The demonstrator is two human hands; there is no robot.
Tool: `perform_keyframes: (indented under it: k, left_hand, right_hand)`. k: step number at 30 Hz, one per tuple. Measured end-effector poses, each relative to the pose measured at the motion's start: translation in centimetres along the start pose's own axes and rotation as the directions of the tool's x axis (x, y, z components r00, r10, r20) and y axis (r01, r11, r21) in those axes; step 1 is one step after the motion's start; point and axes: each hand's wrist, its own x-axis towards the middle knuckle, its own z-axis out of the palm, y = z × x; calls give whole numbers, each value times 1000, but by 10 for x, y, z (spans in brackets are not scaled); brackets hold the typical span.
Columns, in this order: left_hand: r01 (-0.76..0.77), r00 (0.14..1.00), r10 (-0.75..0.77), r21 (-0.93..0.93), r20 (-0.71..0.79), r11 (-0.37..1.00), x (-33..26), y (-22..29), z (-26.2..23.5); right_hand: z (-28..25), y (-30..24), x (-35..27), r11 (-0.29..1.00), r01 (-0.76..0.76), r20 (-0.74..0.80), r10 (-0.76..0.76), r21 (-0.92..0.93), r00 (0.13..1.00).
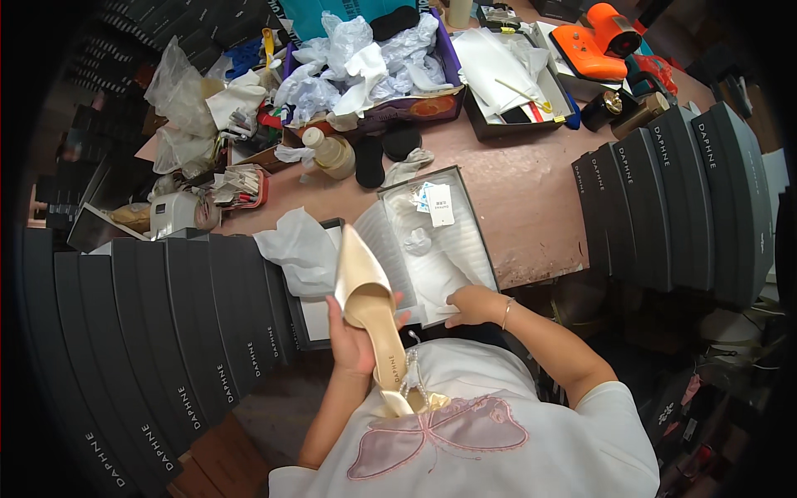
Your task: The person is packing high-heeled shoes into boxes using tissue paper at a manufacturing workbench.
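My left hand (355, 336) is closed round the middle of a cream satin shoe (357, 264) with a pointed toe and a tan insole. The toe points away from me and the heel end lies close to my shirt. In front of me sits a dark shoe box (480, 239) lined with a white packing sheet (444, 266). A white tag (440, 205) and a small crumpled ball of paper (417, 241) rest in it. At the box's near edge my right hand (477, 306) pinches the white sheet, its fingertips partly hidden.
Dark shoe boxes stand in rows at left (178, 332) and right (656, 199). White tissue paper (295, 249) lies on another box. Farther back are a bottle (330, 153), black pads (369, 163), a crate of crumpled paper (432, 108) and an orange device (599, 46).
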Motion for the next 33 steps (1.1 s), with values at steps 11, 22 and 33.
perform_keyframes:
  k: [11, 22, 33]
  left_hand:
    - [83, 996, -82, 11, -41, 996, 13, -22, -16]
    - [149, 984, -139, 85, -115, 985, 27, -23, -45]
    - [153, 978, -131, 136, -160, 979, 18, -17, -47]
  right_hand:
    - [-40, -11, -22, 324, 104, -173, 192, 940, 966]
    - [-27, -100, -9, 907, 420, -665, -300, 22, 683]
    - [-25, -23, 29, 930, 33, -580, 200, 366, 790]
